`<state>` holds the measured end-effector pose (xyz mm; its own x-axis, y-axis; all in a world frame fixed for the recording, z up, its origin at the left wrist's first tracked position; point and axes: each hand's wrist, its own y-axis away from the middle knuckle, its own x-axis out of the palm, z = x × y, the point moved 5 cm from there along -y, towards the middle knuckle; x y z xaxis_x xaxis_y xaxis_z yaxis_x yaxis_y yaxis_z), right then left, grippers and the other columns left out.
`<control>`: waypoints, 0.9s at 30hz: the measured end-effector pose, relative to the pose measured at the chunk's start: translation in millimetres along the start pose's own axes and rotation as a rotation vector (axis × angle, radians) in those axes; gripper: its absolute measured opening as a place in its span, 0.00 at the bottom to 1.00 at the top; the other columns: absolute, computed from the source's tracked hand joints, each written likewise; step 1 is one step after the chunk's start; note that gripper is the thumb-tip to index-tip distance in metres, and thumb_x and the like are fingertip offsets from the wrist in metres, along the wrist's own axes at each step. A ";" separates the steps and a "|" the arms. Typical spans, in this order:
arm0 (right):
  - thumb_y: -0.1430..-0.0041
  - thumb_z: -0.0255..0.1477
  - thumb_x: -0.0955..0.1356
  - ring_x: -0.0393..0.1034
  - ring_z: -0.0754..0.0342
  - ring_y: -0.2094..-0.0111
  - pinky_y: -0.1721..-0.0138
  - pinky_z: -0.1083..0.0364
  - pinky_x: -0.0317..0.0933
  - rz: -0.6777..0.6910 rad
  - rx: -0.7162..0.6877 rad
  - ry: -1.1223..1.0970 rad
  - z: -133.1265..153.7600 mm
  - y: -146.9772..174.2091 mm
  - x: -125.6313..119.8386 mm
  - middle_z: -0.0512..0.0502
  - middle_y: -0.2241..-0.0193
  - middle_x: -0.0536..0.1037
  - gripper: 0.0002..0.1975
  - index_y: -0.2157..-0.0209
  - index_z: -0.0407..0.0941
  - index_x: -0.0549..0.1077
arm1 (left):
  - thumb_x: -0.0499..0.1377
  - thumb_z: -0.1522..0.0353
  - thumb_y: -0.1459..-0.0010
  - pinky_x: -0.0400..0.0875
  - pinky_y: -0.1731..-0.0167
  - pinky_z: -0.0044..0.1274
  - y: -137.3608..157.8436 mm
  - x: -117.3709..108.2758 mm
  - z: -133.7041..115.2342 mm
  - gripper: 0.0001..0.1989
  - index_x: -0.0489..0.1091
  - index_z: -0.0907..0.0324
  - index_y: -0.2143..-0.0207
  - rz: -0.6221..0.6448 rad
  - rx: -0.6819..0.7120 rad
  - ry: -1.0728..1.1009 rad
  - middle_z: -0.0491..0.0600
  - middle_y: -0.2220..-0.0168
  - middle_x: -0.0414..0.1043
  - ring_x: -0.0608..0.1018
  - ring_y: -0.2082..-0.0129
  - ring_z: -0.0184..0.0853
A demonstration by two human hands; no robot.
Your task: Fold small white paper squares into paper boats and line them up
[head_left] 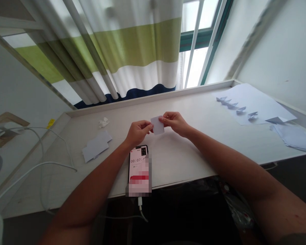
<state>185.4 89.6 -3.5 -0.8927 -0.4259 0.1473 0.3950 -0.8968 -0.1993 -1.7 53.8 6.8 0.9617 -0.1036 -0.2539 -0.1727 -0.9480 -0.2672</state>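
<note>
Between my two hands is a small white piece of paper [157, 126], held up just above the white desk. My left hand [139, 131] pinches its left edge between thumb and fingers. At the upper right corner, my right hand [175, 121] grips it the same way. The paper looks flat and roughly rectangular; whether it is folded I cannot tell. Just below my left hand lies a phone [139, 170] showing a running timer, its lower part blurred.
Several folded paper shapes [241, 110] stand in a row on a large white sheet [255, 98] at the right. A paper stack [294, 137] lies nearby. Left are loose paper pieces [97, 147], a crumpled paper [103, 122] and white cables [35, 166]. A charging cable [140, 201] meets the phone.
</note>
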 end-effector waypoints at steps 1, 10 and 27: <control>0.53 0.54 0.83 0.76 0.54 0.67 0.62 0.51 0.76 0.006 -0.004 -0.004 1.3 0.5 0.8 0.47 0.71 0.82 0.29 0.73 0.43 0.76 | 0.71 0.58 0.44 0.75 0.69 0.27 0.1 0.2 -0.4 0.13 0.81 0.59 0.70 -0.002 -0.002 0.007 0.50 0.73 0.82 0.80 0.72 0.35; 0.52 0.56 0.81 0.75 0.54 0.70 0.63 0.52 0.75 0.011 -0.021 0.022 4.4 2.1 5.3 0.49 0.74 0.79 0.30 0.75 0.43 0.76 | 0.72 0.54 0.44 0.74 0.71 0.26 2.5 2.4 -4.4 0.17 0.81 0.58 0.71 0.020 -0.003 0.003 0.49 0.74 0.80 0.77 0.75 0.33; 0.43 0.62 0.75 0.70 0.56 0.73 0.71 0.56 0.67 0.124 -0.019 0.192 -3.7 3.2 7.9 0.48 0.76 0.77 0.33 0.72 0.42 0.78 | 0.73 0.51 0.45 0.76 0.72 0.25 0.6 2.0 -3.9 0.21 0.81 0.59 0.73 0.111 -0.015 0.023 0.50 0.75 0.80 0.77 0.75 0.33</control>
<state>178.8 83.7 -6.6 -0.8633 -0.5003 -0.0665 0.5016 -0.8360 -0.2226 1.0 51.9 9.8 0.9415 -0.2150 -0.2594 -0.2754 -0.9346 -0.2251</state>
